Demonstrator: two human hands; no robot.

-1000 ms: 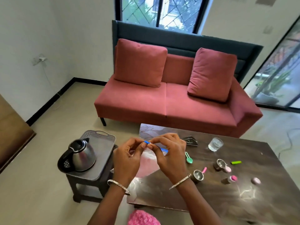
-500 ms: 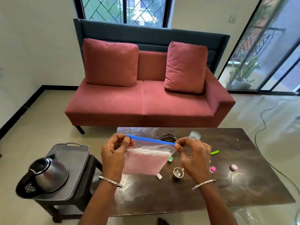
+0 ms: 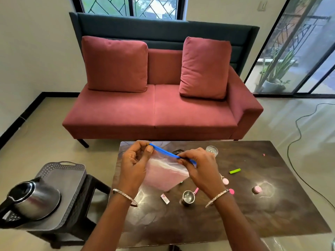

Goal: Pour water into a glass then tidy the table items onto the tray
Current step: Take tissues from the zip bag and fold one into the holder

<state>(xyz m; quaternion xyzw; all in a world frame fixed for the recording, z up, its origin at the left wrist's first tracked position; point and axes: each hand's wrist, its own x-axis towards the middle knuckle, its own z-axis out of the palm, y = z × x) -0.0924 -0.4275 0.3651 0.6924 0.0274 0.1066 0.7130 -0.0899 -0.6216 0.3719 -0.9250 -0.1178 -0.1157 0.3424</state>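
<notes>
Tidying step: we see the left hand [image 3: 134, 160] and right hand [image 3: 199, 167], fingers [image 3: 149, 150] curled, pinching the blue-zipped clear plastic bag [image 3: 163, 173] above the dark bench [image 3: 253, 214]; next, we judge, seal it and carry it left to the grey perforated tray [image 3: 72, 164].

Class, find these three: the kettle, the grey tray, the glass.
kettle [image 3: 36, 202], head view, on its steel body.
grey tray [image 3: 72, 178], head view, on its bare floor.
glass [image 3: 212, 150], head view, on its clear wall.
</notes>
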